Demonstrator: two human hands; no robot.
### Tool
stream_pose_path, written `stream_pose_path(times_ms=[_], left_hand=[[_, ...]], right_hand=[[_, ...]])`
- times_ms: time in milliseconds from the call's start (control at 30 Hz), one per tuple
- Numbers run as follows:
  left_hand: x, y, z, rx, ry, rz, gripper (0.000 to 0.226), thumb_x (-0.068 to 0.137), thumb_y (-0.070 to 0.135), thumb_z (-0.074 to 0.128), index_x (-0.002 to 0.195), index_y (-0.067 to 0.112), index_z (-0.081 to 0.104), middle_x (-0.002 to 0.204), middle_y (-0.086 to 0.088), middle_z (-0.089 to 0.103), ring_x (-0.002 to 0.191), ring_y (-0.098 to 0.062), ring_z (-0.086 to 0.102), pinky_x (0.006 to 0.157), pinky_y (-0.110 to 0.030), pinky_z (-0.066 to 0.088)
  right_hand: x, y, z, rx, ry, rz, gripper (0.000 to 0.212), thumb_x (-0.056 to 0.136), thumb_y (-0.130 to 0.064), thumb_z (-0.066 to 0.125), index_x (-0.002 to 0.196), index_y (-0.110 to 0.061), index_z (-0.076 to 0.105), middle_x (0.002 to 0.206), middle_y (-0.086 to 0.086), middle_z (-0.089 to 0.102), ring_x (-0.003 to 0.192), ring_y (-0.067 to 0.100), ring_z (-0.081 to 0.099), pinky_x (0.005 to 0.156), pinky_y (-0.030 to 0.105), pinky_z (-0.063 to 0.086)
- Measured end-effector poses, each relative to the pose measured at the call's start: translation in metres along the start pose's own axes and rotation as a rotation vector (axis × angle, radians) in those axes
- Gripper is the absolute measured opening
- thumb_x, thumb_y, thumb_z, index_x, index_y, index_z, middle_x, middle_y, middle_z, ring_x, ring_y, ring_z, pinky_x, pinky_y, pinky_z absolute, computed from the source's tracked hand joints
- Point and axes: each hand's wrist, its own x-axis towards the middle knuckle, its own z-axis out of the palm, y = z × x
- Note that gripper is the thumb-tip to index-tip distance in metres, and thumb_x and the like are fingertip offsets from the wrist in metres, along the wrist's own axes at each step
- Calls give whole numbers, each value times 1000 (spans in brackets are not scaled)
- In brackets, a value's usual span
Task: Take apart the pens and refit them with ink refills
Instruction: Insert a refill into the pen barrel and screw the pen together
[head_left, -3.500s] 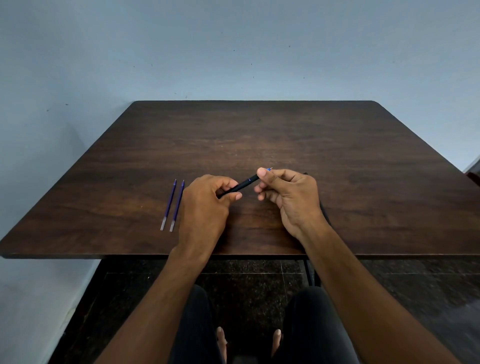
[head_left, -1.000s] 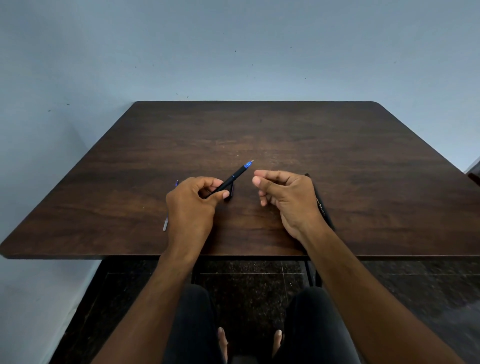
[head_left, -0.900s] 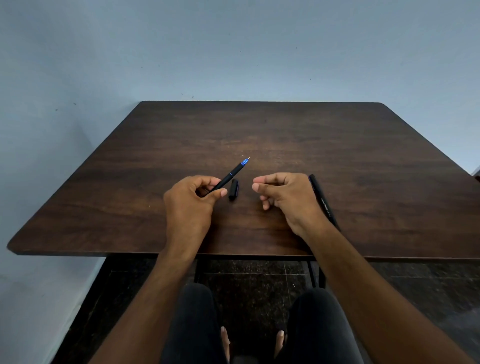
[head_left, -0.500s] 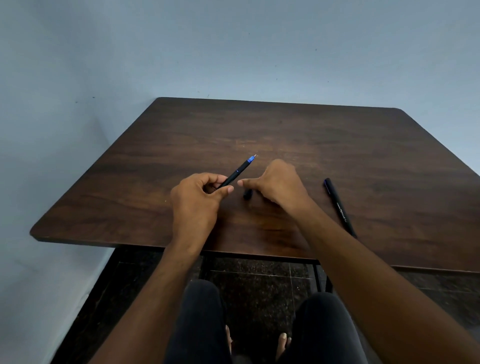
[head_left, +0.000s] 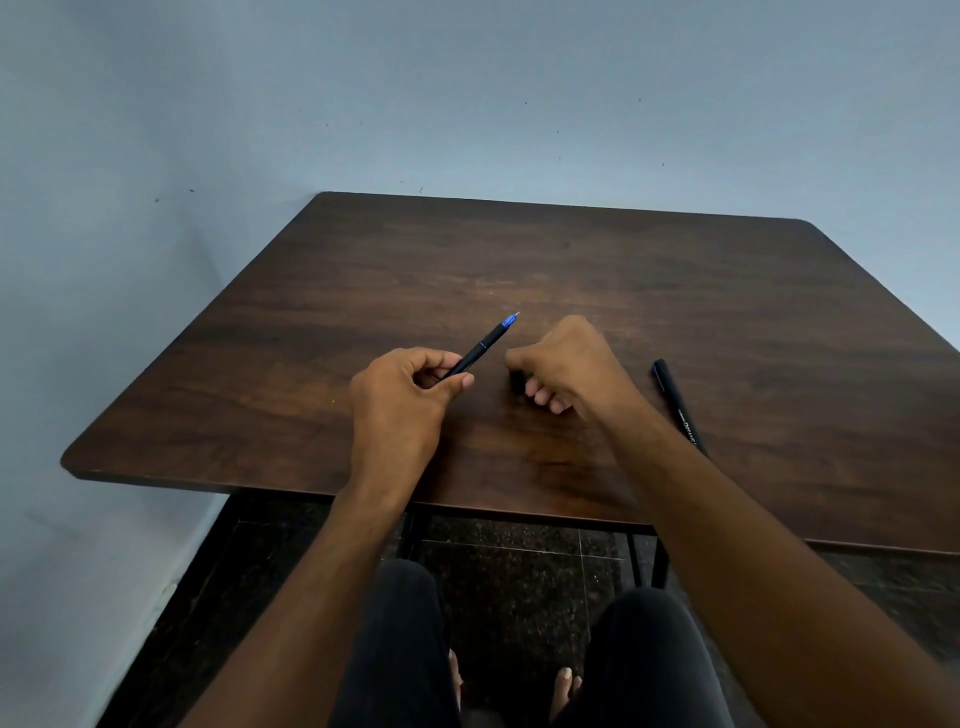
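Left hand (head_left: 400, 402) at centre of the frame, curled narrow around the lower end of a black pen (head_left: 480, 349): thumb pressed along the barrel from the near side, forefinger wrapped over the top, remaining fingers folded into the palm. Pen tilted up and away toward the upper right, uncapped, with the blue tip section and fine metal point bare and clear of the worktop (head_left: 675, 291). Back end of the barrel hidden inside the fist.

Right hand (head_left: 569, 366) just right of the pen tip, knuckles up, fingers bunched down and nearly closed against the wood. Small black cap (head_left: 516, 381) lying on the worktop directly under the thumb and forefinger, only partly visible in the shadow between them; touching it or actually pinching it, cannot tell. Curled lower fingers resting on or just above the surface beside the cap. Gap of bare wood between the two hands, no contact between them.

Second black pen (head_left: 677, 405) lying flat on the worktop at right centre of the frame, capped end pointing away, white lettering along the barrel, its near end passing behind the right forearm. Apart from both hands.

Both forearms reaching in from the bottom edge of the frame, over dark trousered knees and bare feet on a dark speckled floor (head_left: 519, 587)
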Motion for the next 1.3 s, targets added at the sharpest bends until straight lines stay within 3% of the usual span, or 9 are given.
stream_pose_path(times_ms=[133, 267, 400, 533, 733, 1067, 1300], left_hand=[[-5, 3, -1, 11, -4, 8, 23, 73, 24, 88, 92, 29, 77, 78, 18, 68, 73, 12, 61, 62, -2, 43], [-9, 4, -2, -16, -22, 2, 23, 72, 19, 88, 92, 24, 79, 73, 19, 68, 67, 12, 61, 61, -2, 43], [-12, 8, 0, -18, -42, -5, 23, 71, 16, 89, 92, 19, 79, 71, 19, 66, 63, 14, 59, 60, -1, 43], [-13, 10, 1, 17, -64, 6, 24, 72, 18, 88, 94, 19, 79, 76, 17, 68, 69, 12, 60, 62, -2, 44], [-15, 14, 4, 39, -89, 7, 24, 74, 20, 87, 96, 20, 79, 79, 15, 69, 72, 14, 60, 63, -1, 44], [-17, 19, 4, 9, -99, 36, 22, 72, 17, 88, 92, 19, 79, 76, 12, 69, 67, 10, 59, 61, -3, 43], [-20, 19, 6, 3, -119, 52, 18, 76, 22, 85, 92, 24, 77, 79, 14, 69, 74, 6, 61, 64, -4, 44]], right_hand=[[-6, 13, -12, 273, -57, -32, 24, 92, -14, 68, 76, 4, 68, 65, 17, 69, 47, 20, 62, 43, 29, 53], [-9, 30, -20, 622, -25, -135, 15, 94, -8, 69, 83, 2, 68, 77, 20, 75, 60, 27, 74, 58, 35, 63], [-9, 41, -25, 899, -9, -203, 13, 91, -9, 73, 86, 4, 73, 75, 16, 76, 69, 32, 74, 64, 38, 62], [-12, 46, -25, 1054, -35, -207, 16, 92, -5, 70, 93, 10, 69, 77, 23, 76, 73, 37, 76, 64, 37, 62], [-15, 48, -26, 1092, -62, -203, 20, 94, -6, 66, 101, 13, 67, 87, 27, 76, 83, 41, 77, 68, 39, 63], [-15, 49, -23, 1045, -92, -205, 19, 92, -6, 68, 98, 12, 69, 82, 26, 75, 72, 35, 75, 62, 37, 61], [-19, 48, -19, 1032, -126, -208, 17, 90, -6, 70, 94, 10, 70, 73, 21, 73, 67, 32, 74, 56, 34, 60]])
